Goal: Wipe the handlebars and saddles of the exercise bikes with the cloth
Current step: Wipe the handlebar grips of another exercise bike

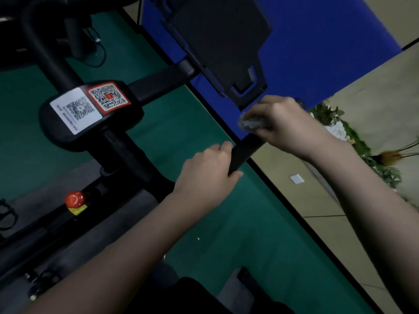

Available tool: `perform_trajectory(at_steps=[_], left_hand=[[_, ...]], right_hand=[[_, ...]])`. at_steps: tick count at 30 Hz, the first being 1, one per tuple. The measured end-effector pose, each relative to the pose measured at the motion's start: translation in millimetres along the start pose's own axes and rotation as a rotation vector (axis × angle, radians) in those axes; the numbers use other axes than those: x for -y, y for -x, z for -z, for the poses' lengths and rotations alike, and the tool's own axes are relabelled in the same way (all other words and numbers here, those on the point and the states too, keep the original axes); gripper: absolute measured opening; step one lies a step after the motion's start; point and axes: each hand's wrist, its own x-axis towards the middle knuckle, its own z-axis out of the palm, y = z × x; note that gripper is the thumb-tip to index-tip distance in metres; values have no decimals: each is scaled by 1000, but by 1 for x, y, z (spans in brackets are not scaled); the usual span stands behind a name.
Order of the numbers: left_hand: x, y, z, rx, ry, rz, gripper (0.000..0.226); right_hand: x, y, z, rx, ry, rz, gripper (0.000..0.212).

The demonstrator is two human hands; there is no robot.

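Note:
A black handlebar grip of the exercise bike runs diagonally through the middle of the head view. My left hand grips its near end, fingers curled round the bar. My right hand holds a crumpled grey cloth and presses it against the bar's upper part. The bike's black console with two QR-code stickers sits to the left, joined to a cross bar. No saddle is in view.
A red knob sits on the bike frame at lower left. A black tablet holder stands ahead of the bars, a blue panel behind it. Green floor mat below, beige floor and plants to the right.

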Motion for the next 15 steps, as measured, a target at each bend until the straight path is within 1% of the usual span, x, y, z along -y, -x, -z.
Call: perform_trajectory(at_steps=[2,5,7,10,13,15], left_hand=[[1,0,-1,-1,10,-4,40],[1,-1,-2,1,16,-2,42],[2,-1,-1,2,20,-1,43],[2,-1,-1,4,19,-3,43],[0,-1,-1,10,4,3,43],[-1,-1,-1,4,-8,8,44]], right_hand=[[3,4,-1,-14,-27,7,24],[6,4,0,35,-65,22,26],[-2,-1,6,30,-25,-24,27],[-14,-6,13,-41,51,-120,27],[-7,0,6,1,15,-45,28],[-7,4,4,-6,-7,-16,27]])
